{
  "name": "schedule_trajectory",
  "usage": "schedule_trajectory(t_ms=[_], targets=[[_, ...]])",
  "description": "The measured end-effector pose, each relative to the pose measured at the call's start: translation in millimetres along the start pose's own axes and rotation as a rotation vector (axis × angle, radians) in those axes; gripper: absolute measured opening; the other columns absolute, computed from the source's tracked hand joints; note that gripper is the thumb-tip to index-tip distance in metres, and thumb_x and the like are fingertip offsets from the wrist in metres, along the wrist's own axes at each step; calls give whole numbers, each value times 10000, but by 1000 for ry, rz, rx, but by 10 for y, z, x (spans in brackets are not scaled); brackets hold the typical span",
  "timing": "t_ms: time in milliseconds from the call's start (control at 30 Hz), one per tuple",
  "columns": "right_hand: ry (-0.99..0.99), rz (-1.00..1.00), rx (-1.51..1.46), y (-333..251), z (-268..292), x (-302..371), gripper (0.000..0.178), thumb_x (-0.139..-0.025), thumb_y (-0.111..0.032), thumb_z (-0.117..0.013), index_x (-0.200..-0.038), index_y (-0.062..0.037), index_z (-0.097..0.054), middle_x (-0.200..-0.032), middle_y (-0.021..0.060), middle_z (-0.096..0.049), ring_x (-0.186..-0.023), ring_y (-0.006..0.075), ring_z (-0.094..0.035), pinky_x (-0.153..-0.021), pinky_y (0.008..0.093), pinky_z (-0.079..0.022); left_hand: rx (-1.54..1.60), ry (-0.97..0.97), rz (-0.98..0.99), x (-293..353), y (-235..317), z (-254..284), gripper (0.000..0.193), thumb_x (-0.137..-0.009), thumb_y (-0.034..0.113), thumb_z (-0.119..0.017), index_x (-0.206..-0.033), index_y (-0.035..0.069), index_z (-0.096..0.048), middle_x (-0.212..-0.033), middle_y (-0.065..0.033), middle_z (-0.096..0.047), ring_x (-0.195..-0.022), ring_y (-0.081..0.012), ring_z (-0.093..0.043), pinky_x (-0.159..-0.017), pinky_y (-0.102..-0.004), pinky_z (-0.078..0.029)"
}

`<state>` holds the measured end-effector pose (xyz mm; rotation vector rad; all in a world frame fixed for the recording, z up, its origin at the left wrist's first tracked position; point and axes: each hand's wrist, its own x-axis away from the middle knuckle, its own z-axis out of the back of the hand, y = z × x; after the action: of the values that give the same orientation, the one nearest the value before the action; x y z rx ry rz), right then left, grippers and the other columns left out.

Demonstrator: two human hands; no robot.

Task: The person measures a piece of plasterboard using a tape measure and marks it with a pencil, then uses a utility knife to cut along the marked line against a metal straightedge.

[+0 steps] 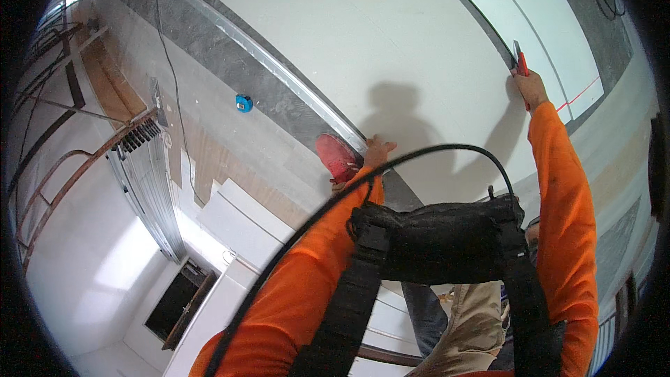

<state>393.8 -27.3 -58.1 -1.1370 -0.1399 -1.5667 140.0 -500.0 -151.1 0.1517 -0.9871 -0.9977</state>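
My right hand is closed around a red utility knife whose blade end points up and away. It is at the right edge of a large white board, beside a narrower white strip of board. My left hand is at the near end of a long metal profile, by the large board's left edge. Its visible fingers are stretched apart toward the board; the rest of the hand is partly hidden. A red shoe is right beside this hand.
A blue tape measure lies on the floor at left, near a thin dark cable. Stacked metal profiles and a rusty metal frame stand farther left. A black chest harness and its curved cable cover the lower middle.
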Motion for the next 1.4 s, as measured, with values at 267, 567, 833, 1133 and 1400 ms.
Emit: schedule_trajectory(t_ms=[267, 567, 833, 1133, 1400], targets=[[-233, -58, -231, 106, 956, 1191, 168, -737, -131, -563, -853, -34, -637, -668, -21, -526, -562, 89, -473, -512, 257, -372, 741, 118, 541, -431, 2205, 1267, 754, -853, 453, -609, -1421, 43, -328, -1467, -299, -339, -1308, -381, -408, -1044, -409, -389], [-899, 240, -601, -60, 68, 3109, 228, -841, -111, -670, -1054, -33, -664, -892, 16, -648, -832, 125, -599, -774, 278, -491, 807, 480, 540, 125, 3530, 3346, 1009, -795, 477, -756, -1445, -95, -239, -1352, -278, -468, -1158, -333, -543, -933, -386, -458], [-709, 391, -308, -550, -113, 4066, 425, -842, -57, -629, -1263, -111, -615, -1343, 122, -547, -1211, 282, -537, -1029, 376, -432, 977, 557, 489, 1104, 3009, 3914, 311, -803, -12, -578, -1106, -80, -597, -1031, -155, -675, -903, -257, -660, -801, -356, -533], [-339, 521, -183, -542, -190, 4053, 451, -838, -77, -641, -1284, -128, -593, -1277, 122, -605, -1188, 348, -558, -991, 417, -459, 1412, 368, 385, 1263, 2342, 3740, 416, -880, 40, -621, -1280, -19, -522, -1199, -135, -635, -1074, -254, -628, -930, -379, -514], [-366, 98, -103, -711, -641, 2950, 456, -843, -94, -616, -1296, -73, -563, -1171, 190, -652, -1106, 298, -631, -948, 367, -476, 1477, 363, 421, 1017, 1614, 3001, 426, -915, 89, -630, -1317, 7, -514, -1234, -102, -626, -1128, -250, -599, -983, -393, -469]])
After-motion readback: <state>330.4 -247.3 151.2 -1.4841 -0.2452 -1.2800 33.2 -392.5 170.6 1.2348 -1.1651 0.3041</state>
